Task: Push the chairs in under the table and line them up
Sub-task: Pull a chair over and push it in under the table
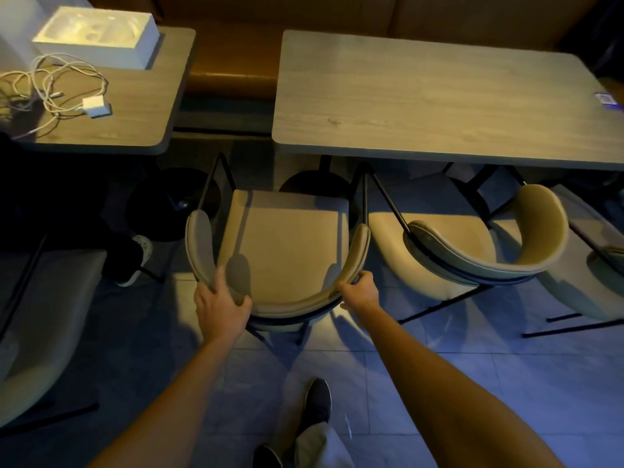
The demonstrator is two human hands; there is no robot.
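Beige chair (283, 244) standing before gap between two tables, near left corner of wooden table (439, 103). Left hand (221, 307) and right hand (361, 292) each closing grip on curved backrest. Second chair (472, 251) sitting angled at right.

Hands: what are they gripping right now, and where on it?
Both hold the beige chair by its curved backrest: left hand on the left rear curve, right hand on the right.

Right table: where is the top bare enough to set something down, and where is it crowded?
The right table is bare across nearly its whole top; only a small blue card sits at its far right edge. The left table is crowded: white box, tangled cable, charger.
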